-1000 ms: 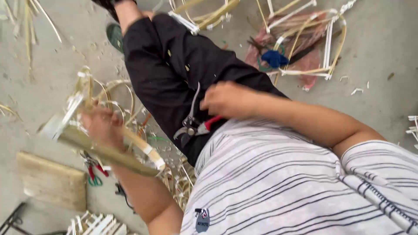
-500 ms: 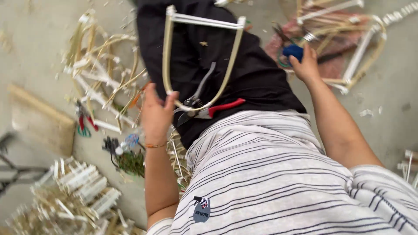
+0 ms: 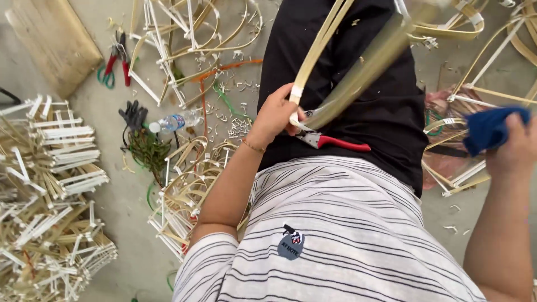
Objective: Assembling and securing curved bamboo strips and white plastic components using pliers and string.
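My left hand (image 3: 277,114) grips a bent bamboo frame (image 3: 358,67) at its lower taped corner, holding it up over my lap. The frame's strips run up and out of the top of the view. Red-handled pruning shears (image 3: 334,142) lie on my black trousers just below that hand. My right hand (image 3: 517,146) is out at the right edge, shut on a blue cloth (image 3: 491,127) above a heap of bamboo frames (image 3: 456,168) on a reddish mat.
A big pile of taped bamboo frames (image 3: 50,196) fills the left side. More frames (image 3: 184,190) lie by my left elbow. On the concrete floor are a wooden board (image 3: 53,36), red pliers (image 3: 120,59), a black glove (image 3: 133,114), a plastic bottle (image 3: 176,120) and shavings.
My right hand has lifted the blue cloth off the frames at the right. The left hand has tilted the bamboo frame, and the view has swung left and closer.
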